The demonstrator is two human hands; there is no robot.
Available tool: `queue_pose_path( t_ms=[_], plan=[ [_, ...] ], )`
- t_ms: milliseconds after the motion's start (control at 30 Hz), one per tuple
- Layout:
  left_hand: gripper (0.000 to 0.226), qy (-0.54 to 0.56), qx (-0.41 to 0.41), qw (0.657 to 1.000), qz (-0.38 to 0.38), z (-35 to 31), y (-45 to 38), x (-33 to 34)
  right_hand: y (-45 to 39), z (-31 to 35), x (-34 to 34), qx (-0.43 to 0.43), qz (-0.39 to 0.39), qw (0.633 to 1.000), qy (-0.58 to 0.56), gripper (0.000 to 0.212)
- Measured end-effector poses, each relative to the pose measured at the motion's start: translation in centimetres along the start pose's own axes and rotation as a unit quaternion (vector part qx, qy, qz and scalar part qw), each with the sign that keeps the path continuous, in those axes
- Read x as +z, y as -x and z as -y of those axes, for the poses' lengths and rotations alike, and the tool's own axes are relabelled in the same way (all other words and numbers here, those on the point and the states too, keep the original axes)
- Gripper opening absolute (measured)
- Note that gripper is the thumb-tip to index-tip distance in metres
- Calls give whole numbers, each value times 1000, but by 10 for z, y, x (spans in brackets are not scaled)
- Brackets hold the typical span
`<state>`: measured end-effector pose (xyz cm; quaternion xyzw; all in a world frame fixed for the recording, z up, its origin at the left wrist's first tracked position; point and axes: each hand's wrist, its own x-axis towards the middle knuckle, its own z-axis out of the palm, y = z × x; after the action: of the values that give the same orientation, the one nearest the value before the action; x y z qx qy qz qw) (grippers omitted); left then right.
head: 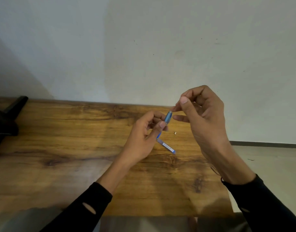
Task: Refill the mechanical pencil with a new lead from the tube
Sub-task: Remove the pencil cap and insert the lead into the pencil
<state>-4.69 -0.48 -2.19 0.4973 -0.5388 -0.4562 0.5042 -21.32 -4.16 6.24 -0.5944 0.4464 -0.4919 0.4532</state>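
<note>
My left hand grips a blue mechanical pencil, holding it tilted with its top end up and to the right. My right hand hovers just right of that top end, with thumb and forefinger pinched together at the opening. A lead between those fingers is too thin to make out. The lead tube, clear with a blue and white label, lies flat on the wooden table just below my left hand. A tiny pale piece, perhaps the pencil's cap or eraser, lies on the table to the right of the pencil.
A dark object stands at the table's far left edge. A pale wall runs behind the table. The table's right edge ends beside my right forearm, with floor beyond.
</note>
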Motion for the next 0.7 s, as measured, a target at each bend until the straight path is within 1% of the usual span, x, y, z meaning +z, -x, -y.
queue_pose_path(
  t_ms=[67,300,700],
  plan=[
    [7,-11,10,1000,-2,-3,-7,-2,-4,2,-1,-13,6,1000,26,4],
    [6,-20,20,1000,-6,-4,-9,-1,-4,4,-1,-15,11,999,42,7],
    [5,-44,17,999,-8,-3,-8,0,-3,2,-1,-22,5,997,72,5]
  ],
)
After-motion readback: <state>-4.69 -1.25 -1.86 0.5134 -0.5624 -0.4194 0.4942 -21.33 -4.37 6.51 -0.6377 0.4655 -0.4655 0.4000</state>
